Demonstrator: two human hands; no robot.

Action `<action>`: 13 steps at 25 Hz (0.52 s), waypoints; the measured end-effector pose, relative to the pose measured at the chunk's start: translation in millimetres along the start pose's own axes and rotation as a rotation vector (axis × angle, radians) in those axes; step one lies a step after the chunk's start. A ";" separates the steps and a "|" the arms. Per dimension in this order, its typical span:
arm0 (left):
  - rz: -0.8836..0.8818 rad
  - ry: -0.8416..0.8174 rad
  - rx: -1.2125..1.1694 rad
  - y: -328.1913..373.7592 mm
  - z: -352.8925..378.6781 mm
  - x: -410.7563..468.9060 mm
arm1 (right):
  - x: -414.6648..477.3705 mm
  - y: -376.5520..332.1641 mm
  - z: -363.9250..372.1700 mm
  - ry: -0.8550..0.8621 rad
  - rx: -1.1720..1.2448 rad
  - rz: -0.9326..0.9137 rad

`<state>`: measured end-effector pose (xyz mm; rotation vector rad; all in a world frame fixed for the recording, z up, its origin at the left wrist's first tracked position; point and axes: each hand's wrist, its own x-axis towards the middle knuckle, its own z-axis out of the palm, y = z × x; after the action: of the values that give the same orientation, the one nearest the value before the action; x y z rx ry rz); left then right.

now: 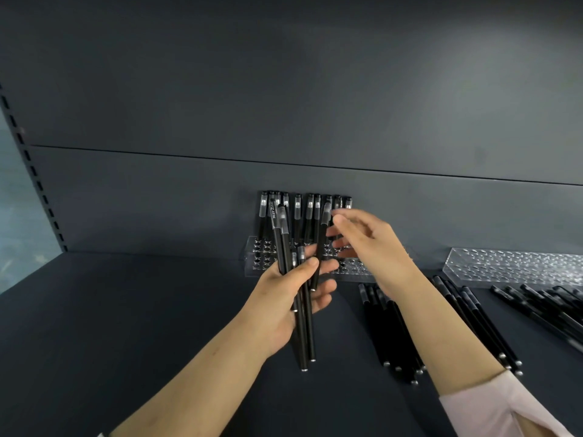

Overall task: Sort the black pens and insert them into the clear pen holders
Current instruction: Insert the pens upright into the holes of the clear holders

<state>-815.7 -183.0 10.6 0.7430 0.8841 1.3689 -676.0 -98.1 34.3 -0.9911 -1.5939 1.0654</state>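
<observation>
Lower centre, my left hand [277,304] grips slim black plastic pens [307,339] mid-barrel, probably light, stiff, slick; grasp of my right hand [372,244] unclear.

Dark grey shelf [126,310], matching back panel [284,89], slotted upright [34,175]
</observation>
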 end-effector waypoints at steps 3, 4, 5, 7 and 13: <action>-0.029 -0.016 0.056 1.0 2.4 -3.2 | -2.8 -3.7 2.1 -0.004 0.127 0.023; -0.030 -0.022 0.063 1.5 2.9 -3.7 | -2.5 -2.8 2.1 -0.004 0.159 0.030; -0.032 -0.030 0.066 2.0 3.2 -4.2 | -2.7 -2.6 2.3 -0.011 0.187 0.041; -0.043 -0.044 0.064 2.3 2.9 -5.0 | -3.6 -1.5 3.6 -0.030 0.206 0.051; 0.093 0.009 0.003 1.7 1.2 -2.3 | 1.2 -4.4 -10.6 0.357 0.164 -0.181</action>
<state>-815.4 -185.1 12.9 0.7896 0.8675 1.4541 -666.5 -96.3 40.7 -0.8540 -1.2580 0.8273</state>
